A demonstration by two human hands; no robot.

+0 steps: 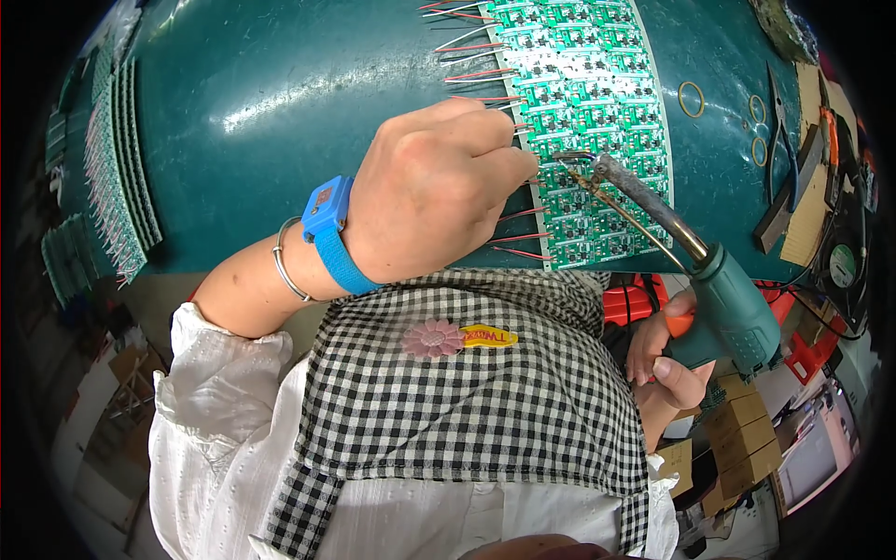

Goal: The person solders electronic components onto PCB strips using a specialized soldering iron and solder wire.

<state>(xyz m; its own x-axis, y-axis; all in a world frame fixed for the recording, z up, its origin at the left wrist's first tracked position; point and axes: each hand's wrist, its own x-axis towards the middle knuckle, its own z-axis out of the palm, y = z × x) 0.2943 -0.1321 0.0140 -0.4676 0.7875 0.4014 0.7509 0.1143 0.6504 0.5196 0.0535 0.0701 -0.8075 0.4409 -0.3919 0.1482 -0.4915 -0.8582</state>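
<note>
A long panel of green circuit boards lies on the table, with pairs of red and pale wires sticking out from its left edge. My left hand, closed in a pinch, rests at that edge with its fingertips on a wire; the hand itself hides most of the grip. In my right hand is a green soldering gun with an orange trigger. Its metal barrel slants up to the left, and the bent tip is over the panel, just right of my left fingertips. A thin feed tube runs beside the barrel toward the tip.
Stacked board panels with wires stand at the table's left edge. Rubber bands and blue-handled pliers lie to the right. Beyond them are cardboard and tools. Cardboard boxes and a red stool-like object are below the table's right side.
</note>
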